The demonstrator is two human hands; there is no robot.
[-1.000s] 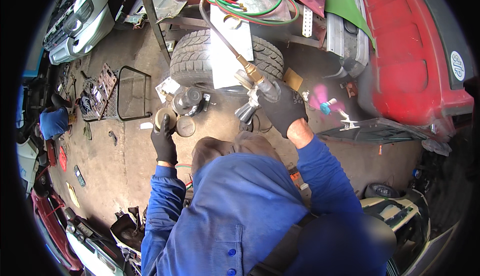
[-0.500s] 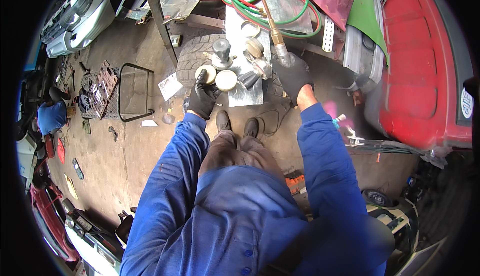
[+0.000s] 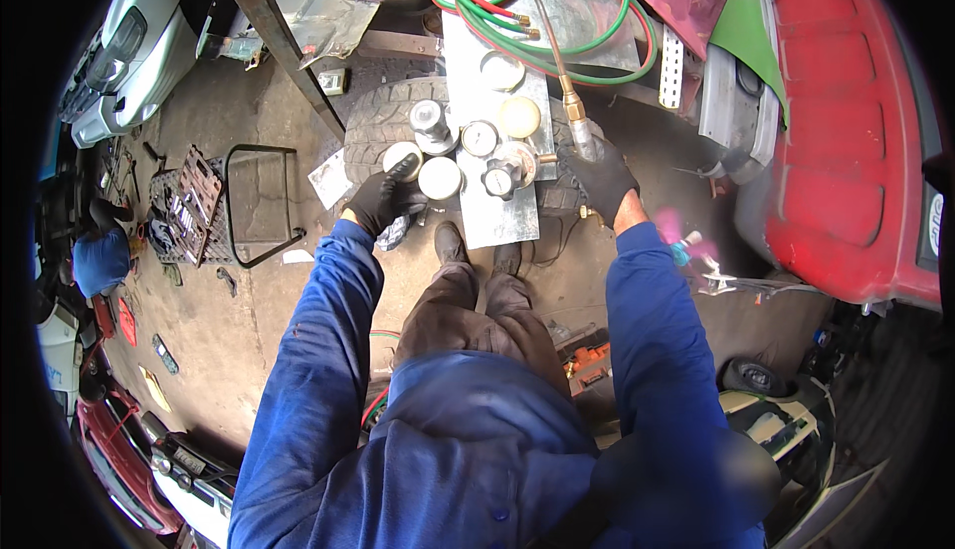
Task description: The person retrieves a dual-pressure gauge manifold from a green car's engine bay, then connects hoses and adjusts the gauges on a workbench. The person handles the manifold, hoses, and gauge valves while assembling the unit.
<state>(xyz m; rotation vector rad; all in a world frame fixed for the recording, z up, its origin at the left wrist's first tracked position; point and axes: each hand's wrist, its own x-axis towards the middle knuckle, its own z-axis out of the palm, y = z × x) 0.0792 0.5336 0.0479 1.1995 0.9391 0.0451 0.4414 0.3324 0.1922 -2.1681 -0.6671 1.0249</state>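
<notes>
My left hand [image 3: 376,201], in a black glove, closes on the near edge of a gas regulator [image 3: 430,123] with a grey knob and two round gauges, their pale faces up. In my gloved right hand [image 3: 607,186] is a gas torch [image 3: 572,106], its thin brass tube slanting up and away to the left. Between my hands a second regulator [image 3: 514,169] with two gauges and a black-and-white knob lies on a shiny metal sheet [image 3: 497,221]. A brass fitting [image 3: 589,215] shows just below my right hand.
Beneath the sheet is a tyre [image 3: 383,111]. Coiled red and green hoses [image 3: 607,62] lie beyond it, and a round ring [image 3: 502,70] rests on it. A red vehicle panel [image 3: 846,131] stands at right. Left are a tool-laden stand [image 3: 194,201] and a crouching person [image 3: 99,251].
The second regulator has turned over, its knob and a gauge now facing up. My left hand has shifted left with its regulator. My right hand still holds the torch, slightly farther right.
</notes>
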